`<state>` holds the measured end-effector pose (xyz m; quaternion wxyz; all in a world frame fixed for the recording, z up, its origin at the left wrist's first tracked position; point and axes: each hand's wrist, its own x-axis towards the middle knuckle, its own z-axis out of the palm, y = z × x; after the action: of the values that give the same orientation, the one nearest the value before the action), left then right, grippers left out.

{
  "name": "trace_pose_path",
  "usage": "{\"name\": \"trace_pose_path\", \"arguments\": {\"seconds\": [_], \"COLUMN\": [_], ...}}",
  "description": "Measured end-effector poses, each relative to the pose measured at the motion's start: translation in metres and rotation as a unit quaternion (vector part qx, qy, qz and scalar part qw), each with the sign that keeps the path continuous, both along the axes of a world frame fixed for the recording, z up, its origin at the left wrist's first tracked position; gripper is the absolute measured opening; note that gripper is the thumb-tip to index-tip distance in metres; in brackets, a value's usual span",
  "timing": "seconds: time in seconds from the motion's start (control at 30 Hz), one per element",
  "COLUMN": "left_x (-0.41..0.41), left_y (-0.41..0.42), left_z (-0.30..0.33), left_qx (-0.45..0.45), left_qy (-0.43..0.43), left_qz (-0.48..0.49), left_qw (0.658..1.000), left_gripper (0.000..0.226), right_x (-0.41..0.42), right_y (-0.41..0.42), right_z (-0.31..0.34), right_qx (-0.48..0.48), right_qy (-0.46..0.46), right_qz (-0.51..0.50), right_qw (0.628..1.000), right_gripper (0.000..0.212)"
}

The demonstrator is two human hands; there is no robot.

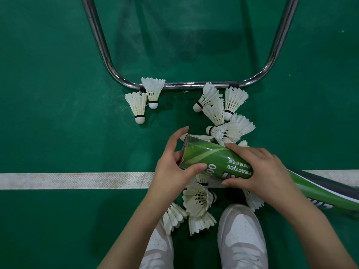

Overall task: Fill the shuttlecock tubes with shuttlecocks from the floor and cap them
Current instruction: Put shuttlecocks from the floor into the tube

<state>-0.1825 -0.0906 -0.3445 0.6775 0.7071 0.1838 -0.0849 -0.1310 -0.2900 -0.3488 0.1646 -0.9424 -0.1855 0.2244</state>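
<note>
Head view, what do you see?

— Two hands hold a green shuttlecock tube (215,162) above the floor. It lies tilted, with its open end up and to the left.

— What does the tube look like?

— Shiny green with paler green swirls. White letters on it say PRACTICE.

— What are the hands doing?

— The left hand (174,167) curls round the open end, thumb under and fingers over the rim. The right hand (258,169) wraps round the middle of the tube.

— Is there a cap on it?

— The end looks clear and see-through, so it may be a cap, but I can't tell for sure.

— Where are the shuttlecocks?

— White shuttlecocks (223,111) lie in a bunch just behind the tube, beside a bent metal bar (184,85). Two more (143,98) lie to the left. More sit under the hands by the white shoes (240,241). A white line (68,180) crosses the green floor (48,94)
</note>
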Motion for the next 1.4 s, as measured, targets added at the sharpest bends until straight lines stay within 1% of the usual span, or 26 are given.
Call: {"name": "trace_pose_path", "arguments": {"seconds": [0.2,0.33,0.53,0.8,0.97,1.13,1.27,1.4], "left_x": [0.001,0.002,0.004,-0.005,-0.014,-0.026,-0.036,-0.045], "left_y": [0.005,0.005,0.009,0.007,0.015,0.020,0.019,0.009], "left_z": [-0.003,-0.004,-0.005,-0.009,-0.012,-0.013,-0.012,-0.009], "left_qx": [-0.003,-0.020,0.000,-0.009,0.064,0.090,0.078,0.079], "left_qy": [0.008,-0.002,-0.010,-0.005,-0.012,-0.036,-0.019,-0.018], "left_qz": [-0.032,-0.054,-0.107,-0.051,-0.022,0.020,0.004,-0.061], "left_qw": [0.999,0.998,0.994,0.999,0.998,0.995,0.997,0.995], "left_gripper": [0.083,0.078,0.071,0.068,0.068,0.064,0.060,0.064], "right_x": [-0.001,-0.002,-0.003,-0.002,0.000,0.003,0.004,0.003], "right_y": [0.000,0.000,0.001,0.001,-0.003,-0.010,-0.012,-0.013], "right_z": [-0.001,-0.001,-0.003,-0.002,0.001,0.002,0.000,-0.002], "right_qx": [0.010,0.004,0.009,0.009,0.008,0.008,0.015,0.014], "right_qy": [-0.004,-0.002,-0.009,-0.006,0.002,0.004,-0.004,-0.009], "right_qz": [-0.002,0.004,0.010,0.008,-0.003,-0.019,-0.032,-0.030], "right_qw": [1.000,1.000,1.000,1.000,1.000,1.000,0.999,0.999], "right_gripper": [0.088,0.088,0.087,0.088,0.088,0.090,0.091,0.091]}}
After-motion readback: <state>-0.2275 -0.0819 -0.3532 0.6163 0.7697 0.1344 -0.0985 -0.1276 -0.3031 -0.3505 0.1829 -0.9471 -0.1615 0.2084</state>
